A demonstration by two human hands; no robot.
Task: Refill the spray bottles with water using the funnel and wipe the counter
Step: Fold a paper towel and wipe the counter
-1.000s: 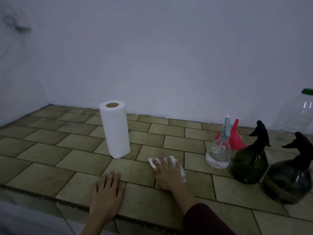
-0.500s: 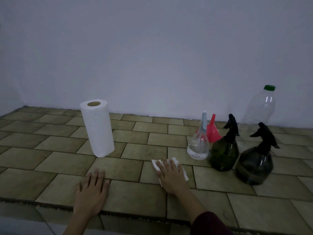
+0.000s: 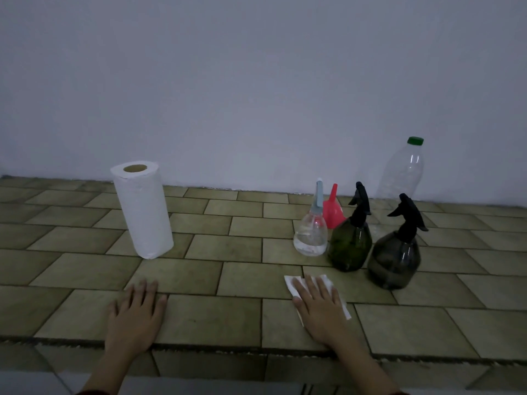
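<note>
My right hand (image 3: 320,307) lies flat with straight fingers on a white paper towel sheet (image 3: 291,283), pressing it onto the tiled counter (image 3: 233,315). My left hand (image 3: 134,316) rests flat on the tiles near the front edge. Behind the right hand stand three spray bottles: a small clear one (image 3: 310,233) with some water, a dark green one (image 3: 350,248) and a dark grey one (image 3: 395,260), both with black trigger heads. A red funnel (image 3: 333,210) sits upside down behind the clear bottle.
A white paper towel roll (image 3: 142,209) stands upright at the left middle of the counter. A large clear plastic bottle (image 3: 403,169) with a green cap stands against the white wall at the back right. The counter's front edge runs just below my hands.
My right hand has slid the paper towel sheet to the right and towards me across the tiles. The left hand stays flat on the counter. The camera view has panned right.
</note>
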